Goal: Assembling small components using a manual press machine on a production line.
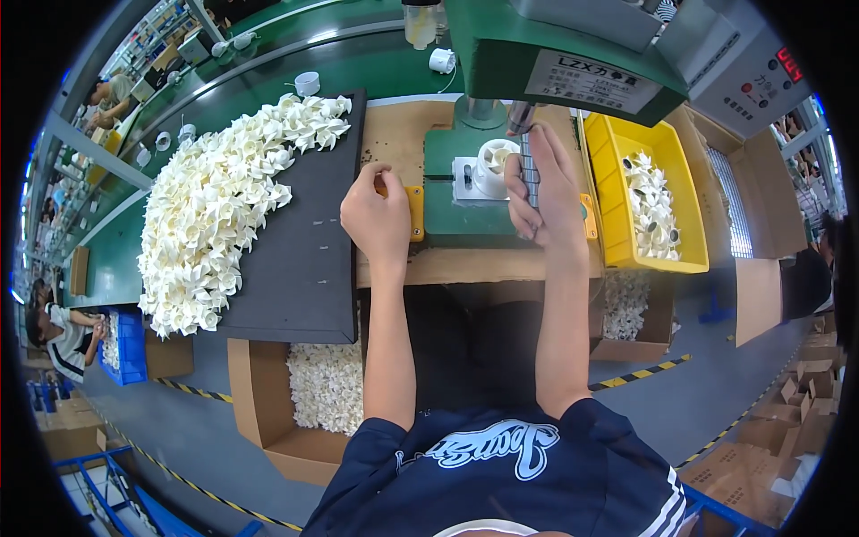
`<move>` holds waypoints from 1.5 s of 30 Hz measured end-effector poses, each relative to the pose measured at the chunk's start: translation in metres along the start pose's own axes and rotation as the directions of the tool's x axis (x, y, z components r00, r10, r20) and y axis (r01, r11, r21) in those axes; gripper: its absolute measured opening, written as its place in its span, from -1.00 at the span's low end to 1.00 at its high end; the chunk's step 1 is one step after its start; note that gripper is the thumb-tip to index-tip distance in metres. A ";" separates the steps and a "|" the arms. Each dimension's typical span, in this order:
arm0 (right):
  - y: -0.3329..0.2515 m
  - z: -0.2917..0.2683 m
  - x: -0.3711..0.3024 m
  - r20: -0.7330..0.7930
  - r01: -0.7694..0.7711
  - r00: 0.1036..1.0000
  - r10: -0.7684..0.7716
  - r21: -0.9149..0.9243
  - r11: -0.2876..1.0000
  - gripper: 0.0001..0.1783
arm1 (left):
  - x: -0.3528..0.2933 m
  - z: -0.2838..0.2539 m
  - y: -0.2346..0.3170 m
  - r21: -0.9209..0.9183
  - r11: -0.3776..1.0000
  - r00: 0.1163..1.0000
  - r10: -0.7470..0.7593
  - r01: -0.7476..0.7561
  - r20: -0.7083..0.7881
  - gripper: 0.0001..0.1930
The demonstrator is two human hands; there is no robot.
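Note:
My left hand (376,213) is curled closed beside a yellow button box (416,213) left of the press; its palm is hidden, so I cannot make out anything inside. My right hand (553,183) wraps round a ridged grey metal rod (530,170), just right of the fixture; I cannot tell whether the rod joins the press ram (521,116) above. Between my hands, a white round holder (495,168) with vane-like ribs inside sits on a metal plate (463,179) on the green press base (447,224).
White vaned plastic parts (215,206) are heaped on a black board (286,268) at left. A yellow bin (689,255) at right holds more. Overhead is the green press head (510,67). Cardboard boxes (255,394) of white parts stand below. Other people work at far left.

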State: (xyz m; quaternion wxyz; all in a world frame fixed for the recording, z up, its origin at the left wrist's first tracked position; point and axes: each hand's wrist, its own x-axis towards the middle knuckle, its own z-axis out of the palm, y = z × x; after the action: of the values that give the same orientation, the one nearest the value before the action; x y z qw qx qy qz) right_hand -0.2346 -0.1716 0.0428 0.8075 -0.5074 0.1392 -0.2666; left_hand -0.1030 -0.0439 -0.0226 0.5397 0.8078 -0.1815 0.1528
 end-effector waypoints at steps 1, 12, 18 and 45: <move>-0.001 -0.002 -0.004 -0.018 0.009 1.000 -0.010 -0.024 1.000 -0.65 | -0.001 0.000 -0.001 -0.006 1.000 1.000 0.007 -0.007 -0.006 -0.85; -0.029 -0.082 -0.058 0.018 0.239 0.846 -0.533 -0.906 0.349 -0.72 | -0.026 -0.018 -0.011 -0.340 0.932 0.982 -0.066 0.125 0.179 -0.70; -0.015 -0.083 -0.067 0.172 0.149 0.934 -0.314 -0.984 -0.095 -0.74 | -0.016 -0.023 -0.005 -0.520 0.801 0.948 -0.183 0.298 0.262 -0.62; 0.096 -0.034 -0.173 0.245 -0.468 0.881 0.405 0.577 0.669 -0.62 | 0.069 -0.116 -0.104 0.687 0.560 0.886 0.287 -0.463 0.363 -0.69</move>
State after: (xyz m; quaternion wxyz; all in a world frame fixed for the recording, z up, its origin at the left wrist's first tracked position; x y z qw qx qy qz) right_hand -0.3660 -0.0653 -0.0662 0.9740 -0.1770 0.1218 -0.0714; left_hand -0.0004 0.0914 -0.0336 0.0841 0.9109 -0.3248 0.2403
